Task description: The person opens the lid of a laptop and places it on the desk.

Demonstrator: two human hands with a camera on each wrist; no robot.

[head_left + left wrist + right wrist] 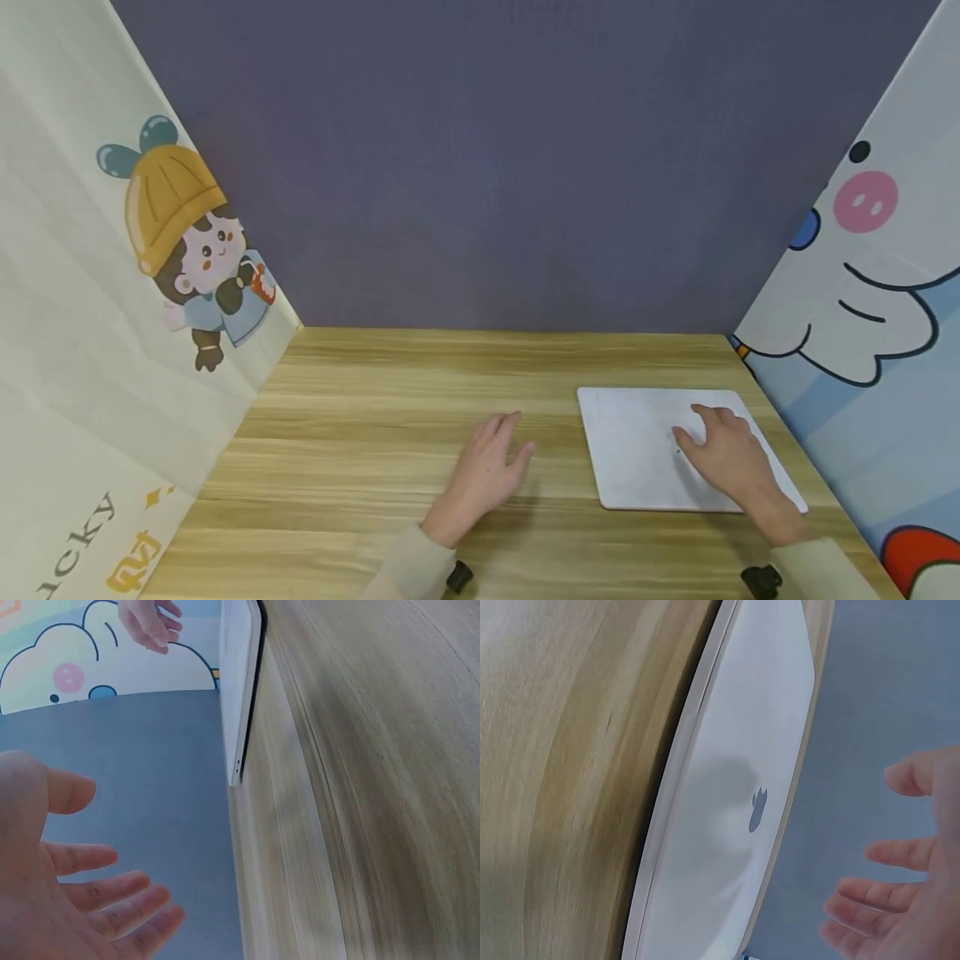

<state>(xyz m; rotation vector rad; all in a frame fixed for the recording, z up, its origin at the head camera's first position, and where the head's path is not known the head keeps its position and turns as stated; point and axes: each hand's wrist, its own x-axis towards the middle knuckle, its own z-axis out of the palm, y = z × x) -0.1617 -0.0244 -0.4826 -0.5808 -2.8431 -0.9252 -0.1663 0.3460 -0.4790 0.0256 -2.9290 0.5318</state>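
Observation:
A closed silver laptop point(633, 454) lies flat on the right part of the wooden table. In the right wrist view its lid point(727, 877) carries a dark apple logo point(758, 810). My right hand point(731, 458) hovers above the laptop, fingers relaxed and spread, with a gap between palm and lid; its shadow falls on the lid. Left of the laptop, my left hand point(483, 471) is held over the bare wood with loosely spread fingers. Nothing is in its palm, as the left wrist view shows the hand point(97, 885) from inside.
The wooden table point(337, 450) ends at a dark grey-blue back panel point(480, 167). A cream side panel point(67, 333) with a cartoon figure stands at left, a blue and white cartoon panel point(900, 333) at right, close to the laptop's right edge.

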